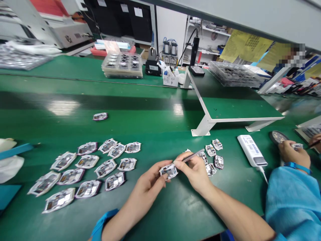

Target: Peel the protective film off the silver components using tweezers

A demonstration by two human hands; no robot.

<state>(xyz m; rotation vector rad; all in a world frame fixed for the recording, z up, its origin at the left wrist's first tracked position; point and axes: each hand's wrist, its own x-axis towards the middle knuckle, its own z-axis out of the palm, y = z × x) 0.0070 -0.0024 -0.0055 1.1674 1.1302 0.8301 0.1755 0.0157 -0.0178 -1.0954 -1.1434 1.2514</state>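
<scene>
My left hand (pixel 149 182) pinches a small white-rimmed electronic part (pixel 169 171) just above the green table. My right hand (pixel 194 170) grips thin metal tweezers (pixel 193 156), and its fingertips meet the part's right edge. Several similar parts (pixel 86 169) lie in rows to the left of my hands. A smaller cluster of parts (pixel 214 155) sits just right of my right hand. One lone part (pixel 100 116) lies farther back on the table.
A co-worker in a blue sleeve (pixel 291 201) works at the right, their hand (pixel 291 152) holding a part. A white device (pixel 251 150) with a cable lies between us. A raised white-framed shelf (pixel 225 103) stands behind. Stacked clear trays (pixel 122 65) sit at the back.
</scene>
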